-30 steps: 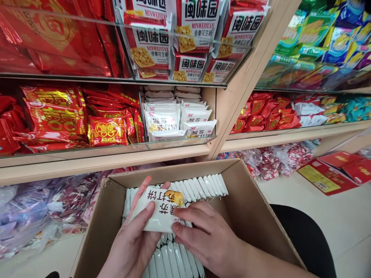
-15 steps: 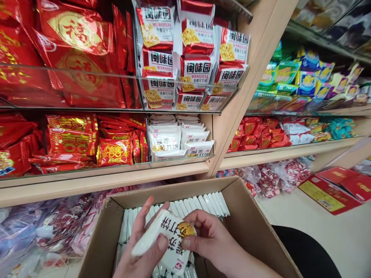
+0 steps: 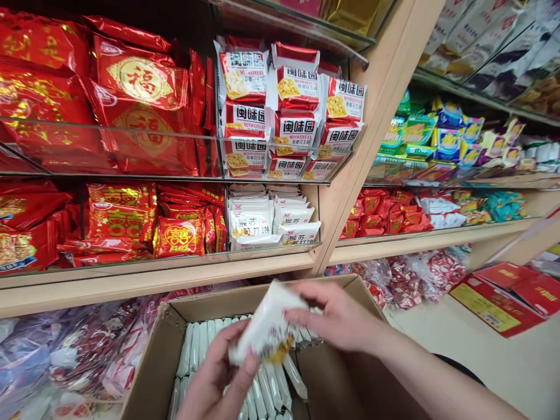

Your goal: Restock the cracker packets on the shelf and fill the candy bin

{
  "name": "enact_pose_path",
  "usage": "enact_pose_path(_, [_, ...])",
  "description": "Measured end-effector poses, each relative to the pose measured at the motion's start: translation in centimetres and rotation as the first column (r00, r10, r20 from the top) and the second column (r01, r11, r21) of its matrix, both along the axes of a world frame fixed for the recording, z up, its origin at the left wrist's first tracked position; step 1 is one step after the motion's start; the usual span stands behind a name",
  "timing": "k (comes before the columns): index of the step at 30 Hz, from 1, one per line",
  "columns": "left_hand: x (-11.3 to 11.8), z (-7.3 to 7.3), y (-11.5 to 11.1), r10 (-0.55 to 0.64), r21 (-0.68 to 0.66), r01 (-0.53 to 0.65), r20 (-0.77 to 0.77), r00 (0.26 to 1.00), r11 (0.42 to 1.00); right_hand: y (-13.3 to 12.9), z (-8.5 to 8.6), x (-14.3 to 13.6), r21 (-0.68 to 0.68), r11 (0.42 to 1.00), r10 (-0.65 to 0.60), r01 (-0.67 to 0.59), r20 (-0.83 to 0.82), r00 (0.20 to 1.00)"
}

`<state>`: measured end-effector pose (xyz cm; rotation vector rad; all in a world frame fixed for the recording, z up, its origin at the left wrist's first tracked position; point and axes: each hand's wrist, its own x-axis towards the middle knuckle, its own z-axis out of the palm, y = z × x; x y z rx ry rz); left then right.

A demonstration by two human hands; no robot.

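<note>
White soda-cracker packet (image 3: 266,326), blurred, is pinched at opposite sides by the left hand (image 3: 223,370) and the right hand (image 3: 336,318) above the cardboard box (image 3: 199,305) of wrapped packets (image 3: 194,349); apparently it is being turned, and a light, even grip is called for next.

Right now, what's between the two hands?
A white packet, held by both the left hand and the right hand above the open box; the head view shows it.

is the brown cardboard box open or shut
Open: rows of white packets show inside the cardboard box, between its raised walls.
</note>
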<state>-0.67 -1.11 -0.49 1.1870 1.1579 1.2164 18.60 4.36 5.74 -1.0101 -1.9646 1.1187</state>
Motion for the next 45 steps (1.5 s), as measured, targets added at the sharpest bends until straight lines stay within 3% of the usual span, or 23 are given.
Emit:
enact_pose_path(2, [-0.3,0.5,0.5,0.105,-0.014,-0.105,0.01,0.994,0.994,2.0,1.3,0.0,-0.153,0.972,-0.212,0.179,-0.236,0.948])
enact_pose_path(5, [-0.7,0.2,1.1,0.119,-0.069,-0.118,0.021,0.993,0.991,5.6,3.2,-0.7,-0.306,0.9,-0.421,0.311,-0.422,0.803])
enact_pose_path(7, [-0.7,-0.3,1.2,0.089,-0.095,-0.085,0.045,0.995,0.992,7.8,4.5,-1.6,-0.308,0.889,-0.45,0.339,-0.453,0.769])
enact_pose_path(11, [-0.6,-0.9,1.1,0.035,-0.09,-0.029,0.063,0.997,0.996,11.4,6.0,-4.1,-0.269,0.906,-0.416,0.327,-0.415,0.81])
enact_pose_path(18, [-0.7,-1.7,1.0,-0.029,-0.122,0.031,0.02,0.999,0.992,14.8,6.0,-6.6,-0.235,0.9,-0.435,0.367,-0.42,0.796])
enact_pose_path(21, [-0.5,-2.1,0.8,-0.074,-0.116,0.074,0.003,0.997,0.99,15.1,5.8,-6.3,-0.153,0.917,-0.399,0.368,-0.372,0.838])
enact_pose_path(24, [-0.2,-2.6,0.5,-0.127,-0.119,0.123,-0.027,0.992,0.985,14.7,5.8,-5.8,0.077,0.899,-0.429,0.431,-0.05,0.902])
enact_pose_path(26, [-0.1,-2.9,0.4,-0.159,-0.123,0.153,-0.036,0.987,0.981,14.4,5.9,-5.9,0.38,0.822,-0.53,0.424,0.236,0.815])
enact_pose_path(28, [-0.1,-3.1,0.4,-0.174,-0.11,0.167,-0.062,0.983,0.98,14.1,6.0,-6.2,0.655,0.695,-0.649,0.297,0.394,0.651])
enact_pose_path(30, [-0.1,-3.3,0.4,-0.183,-0.1,0.172,-0.107,0.977,0.98,14.0,6.2,-6.6,0.777,0.611,-0.713,0.155,0.454,0.534])
enact_pose_path(34, [-0.2,-3.3,0.4,-0.22,-0.097,0.206,-0.167,0.961,0.974,14.4,6.6,-7.1,0.792,0.611,-0.702,0.024,0.527,0.479])
enact_pose_path(43, [0.0,-3.1,0.2,-0.197,-0.005,0.208,-0.35,0.916,0.978,16.2,6.6,-7.1,0.776,0.63,-0.69,0.018,0.55,0.47])
enact_pose_path(45, [-0.1,-3.1,0.2,-0.198,0.009,0.22,-0.401,0.894,0.975,15.5,6.6,-6.8,0.799,0.602,-0.698,-0.001,0.527,0.484])
